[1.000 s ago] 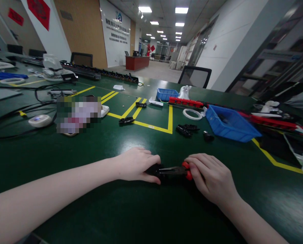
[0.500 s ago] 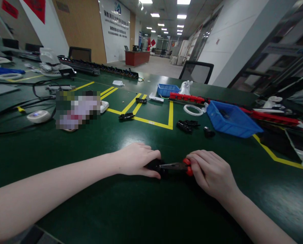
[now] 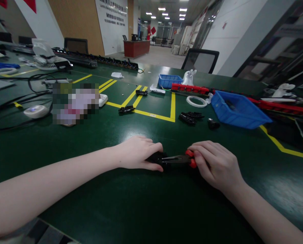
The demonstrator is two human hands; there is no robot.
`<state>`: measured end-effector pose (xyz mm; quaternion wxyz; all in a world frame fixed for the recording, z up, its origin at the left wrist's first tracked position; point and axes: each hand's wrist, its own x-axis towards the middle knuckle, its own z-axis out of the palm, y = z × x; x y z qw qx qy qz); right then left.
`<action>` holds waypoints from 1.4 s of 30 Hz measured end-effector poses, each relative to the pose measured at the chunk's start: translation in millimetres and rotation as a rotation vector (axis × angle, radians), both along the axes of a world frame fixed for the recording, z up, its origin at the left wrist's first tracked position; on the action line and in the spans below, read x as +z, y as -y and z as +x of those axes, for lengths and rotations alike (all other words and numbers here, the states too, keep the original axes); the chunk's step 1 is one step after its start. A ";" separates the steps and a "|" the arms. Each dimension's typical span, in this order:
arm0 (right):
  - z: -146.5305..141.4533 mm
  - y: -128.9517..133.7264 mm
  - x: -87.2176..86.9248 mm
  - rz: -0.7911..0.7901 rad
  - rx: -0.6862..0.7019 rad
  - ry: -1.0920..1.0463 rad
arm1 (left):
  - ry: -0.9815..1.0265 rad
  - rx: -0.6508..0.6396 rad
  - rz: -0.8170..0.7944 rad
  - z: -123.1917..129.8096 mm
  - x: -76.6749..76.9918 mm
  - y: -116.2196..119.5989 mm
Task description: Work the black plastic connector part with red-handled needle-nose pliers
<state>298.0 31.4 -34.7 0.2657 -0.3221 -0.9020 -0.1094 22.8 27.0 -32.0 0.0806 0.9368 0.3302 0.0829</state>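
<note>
My left hand point(image 3: 141, 154) is closed round a black plastic part point(image 3: 156, 158), with the thumb on the near side and the fingers over the far side. Red-handled pliers point(image 3: 177, 159) lie in my right hand point(image 3: 216, 162), whose fingers wrap the handles. The narrow jaws of the pliers point left and reach the right end of the black part. Whether they grip it cannot be made out. Both hands are low over the green table point(image 3: 141, 206), close to its near side.
Several loose black parts point(image 3: 188, 118) lie beyond my hands. A blue bin point(image 3: 239, 110) stands at the right, near a white ring point(image 3: 196, 101) and a red strip point(image 3: 189, 88). Cables, a white mouse-like device point(image 3: 36, 111) and a blurred-out phone-like object point(image 3: 76, 105) occupy the left.
The camera has tilted down slightly, so the scene sits a little higher in view. Both hands keep their holds, with the pliers' jaws still at the black part.
</note>
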 end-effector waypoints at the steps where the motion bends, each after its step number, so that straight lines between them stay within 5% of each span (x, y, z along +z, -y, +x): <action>1: -0.2 0.0 -0.1 0.008 0.003 0.003 | 0.002 0.000 0.003 -0.1 -0.2 0.1; 42: -1.3 0.8 1.2 0.065 0.026 0.051 | 0.015 -0.041 -0.038 -4.7 2.7 -0.2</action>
